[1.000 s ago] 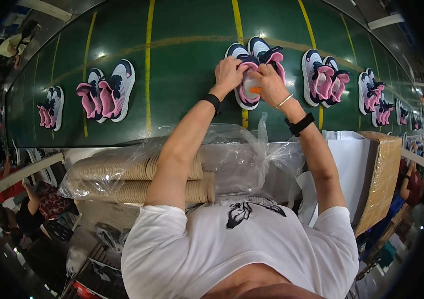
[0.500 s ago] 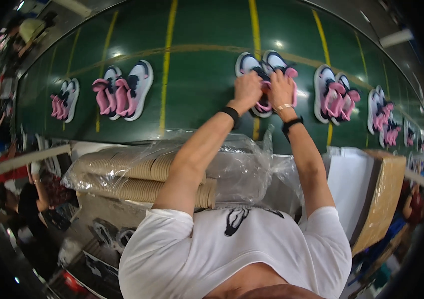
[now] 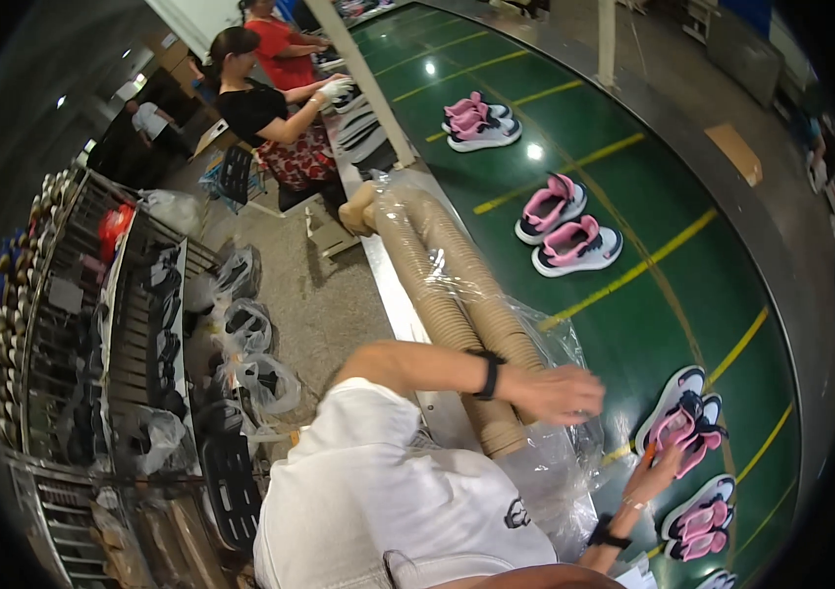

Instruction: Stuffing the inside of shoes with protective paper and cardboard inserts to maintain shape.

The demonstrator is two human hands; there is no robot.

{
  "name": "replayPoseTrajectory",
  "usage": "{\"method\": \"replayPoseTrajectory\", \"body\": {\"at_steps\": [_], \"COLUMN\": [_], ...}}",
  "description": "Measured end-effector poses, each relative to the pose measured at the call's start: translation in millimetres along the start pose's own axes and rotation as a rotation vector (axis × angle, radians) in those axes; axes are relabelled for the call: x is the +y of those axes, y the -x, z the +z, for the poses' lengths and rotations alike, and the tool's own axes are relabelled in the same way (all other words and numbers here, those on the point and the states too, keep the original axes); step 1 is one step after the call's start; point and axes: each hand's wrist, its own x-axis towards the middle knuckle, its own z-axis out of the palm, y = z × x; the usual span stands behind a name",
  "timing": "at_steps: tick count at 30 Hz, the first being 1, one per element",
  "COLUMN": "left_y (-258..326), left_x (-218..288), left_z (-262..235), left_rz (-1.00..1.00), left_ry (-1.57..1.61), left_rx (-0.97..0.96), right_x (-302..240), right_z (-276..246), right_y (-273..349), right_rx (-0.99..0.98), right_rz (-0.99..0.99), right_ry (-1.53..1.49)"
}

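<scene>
The right hand point(image 3: 655, 478) is touching a pink shoe pair point(image 3: 684, 424) on the green surface point(image 3: 633, 324), fingers loose. The left hand point(image 3: 557, 393) is hovering released over bagged cardboard tubes point(image 3: 457, 294). Racks point(image 3: 93, 324) are lining the left floor.

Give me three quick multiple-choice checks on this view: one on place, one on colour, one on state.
1. Where is the right hand?
A. at a pair of pink shoes on the belt
B. on the wire rack
C. on the floor

2. What colour is the belt?
A. grey with red lines
B. green with yellow lines
C. blue with white lines

3. How is the left hand?
A. shut on a shoe
B. shut on a tube
C. open, holding nothing

Answers:
1 A: the right hand has its fingertips at the shoes.
2 B: the belt is green with yellow lines across it.
3 C: the left hand is spread flat over the wrapped tubes, gripping nothing.
</scene>
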Motion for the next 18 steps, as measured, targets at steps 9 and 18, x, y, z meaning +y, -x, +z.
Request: {"method": "replayPoseTrajectory", "body": {"at_steps": [9, 18], "left_y": [115.5, 120.1], "left_x": [39.1, 31.2], "left_z": [-0.9, 14.4], "left_rz": [-0.047, -0.108], "left_ry": [-0.068, -0.104], "left_rx": [-0.164, -0.160], "right_x": [-161.7, -169.9], "right_z": [49.5, 62.1], "right_y": [102.8, 111.7], "right_rx": [-0.779, -0.715], "right_rz": [0.259, 0.455], "right_ry": [-1.135, -1.393]}}
